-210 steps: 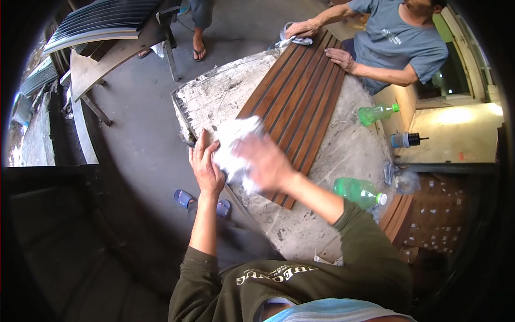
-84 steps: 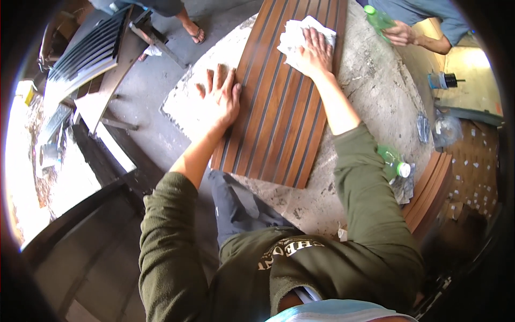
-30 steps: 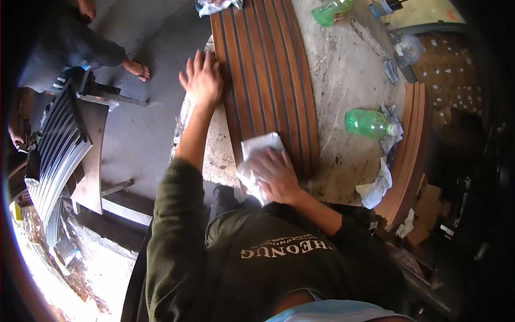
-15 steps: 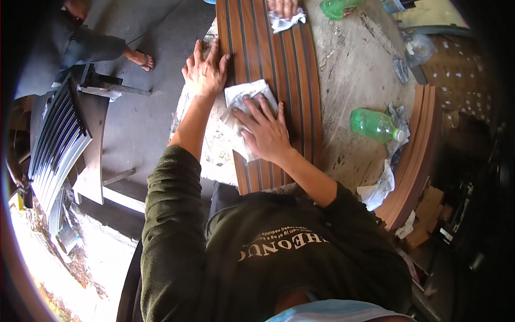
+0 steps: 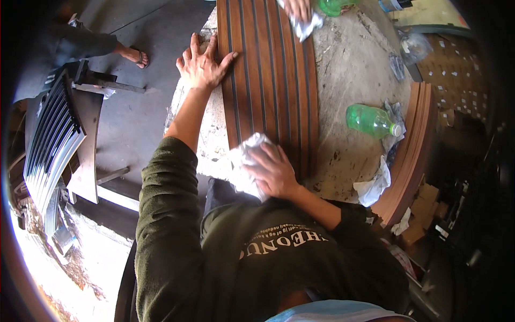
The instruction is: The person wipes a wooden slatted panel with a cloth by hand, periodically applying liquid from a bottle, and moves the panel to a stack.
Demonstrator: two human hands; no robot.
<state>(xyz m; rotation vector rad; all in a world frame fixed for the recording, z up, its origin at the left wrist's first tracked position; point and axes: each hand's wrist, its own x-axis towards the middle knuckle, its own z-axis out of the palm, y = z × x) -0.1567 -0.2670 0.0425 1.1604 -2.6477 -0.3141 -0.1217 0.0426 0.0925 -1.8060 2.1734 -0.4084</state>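
A long brown wooden panel with dark grooves lies lengthwise on the worn worktable. My left hand is open, its fingers spread on the table beside the panel and its thumb on the panel's left edge. Close to my body, my right hand holds a crumpled white cloth at the panel's near end; its fingers are blurred by motion. At the far end, another person's hand presses a second white cloth near the panel's right edge.
Right of the panel, a green bottle lies on the worktable, near a crumpled white cloth. Curved brown strips are stacked along the right side. On the left, a dark ribbed panel rests on a stand near another person's foot.
My right hand has drawn the white cloth toward my body, down to the panel's near end. The other person's hand and cloth have shifted right. My left hand stays by the panel's edge.
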